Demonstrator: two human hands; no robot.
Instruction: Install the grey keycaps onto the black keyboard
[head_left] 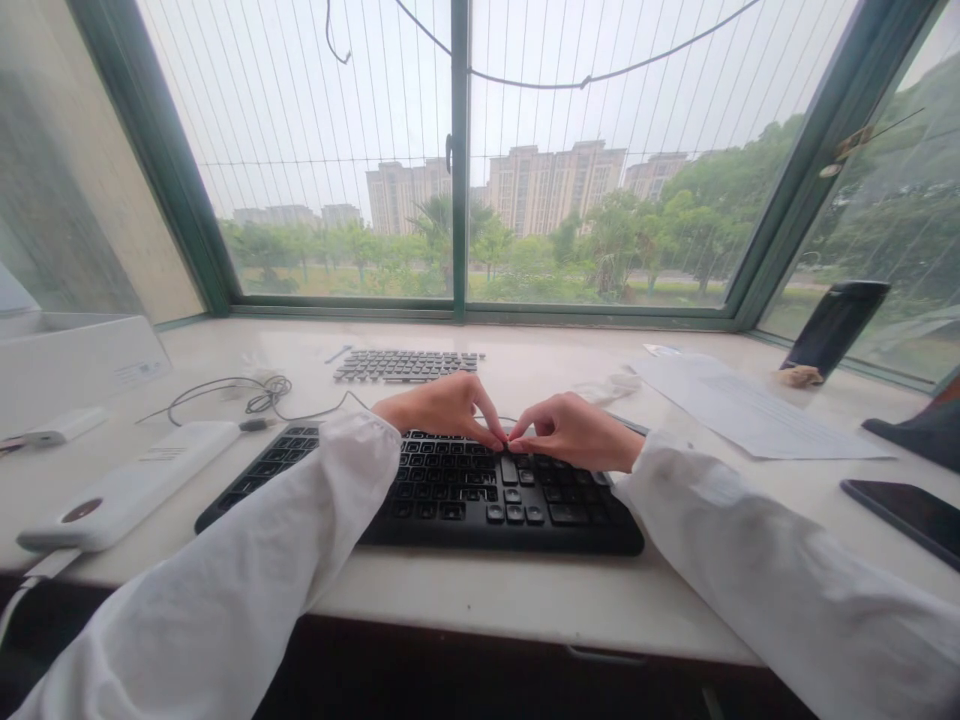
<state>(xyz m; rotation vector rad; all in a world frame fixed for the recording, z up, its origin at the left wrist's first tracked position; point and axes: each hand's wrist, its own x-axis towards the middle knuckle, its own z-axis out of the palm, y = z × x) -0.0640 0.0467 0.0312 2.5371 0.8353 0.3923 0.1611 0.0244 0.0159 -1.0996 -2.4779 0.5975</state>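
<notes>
A black keyboard (480,535) lies along the front of the white sill. Its left and middle sections show bare key sockets, while several keycaps (514,513) sit on its right part. My left hand (442,405) and my right hand (574,430) meet above its upper middle, thumbs and index fingers pinched together. Between the fingertips is a small dark keycap, mostly covered by them, at or just above the keyboard's top row. Farther back, loose keycaps (409,365) are laid out in rows.
A white power bank (135,485) with a cable stands at left, near a coiled dark cable (266,393) and a white box (82,360). On the right are paper sheets (750,400), a flat phone (907,515) and an upright dark phone (836,325). Windows rise behind.
</notes>
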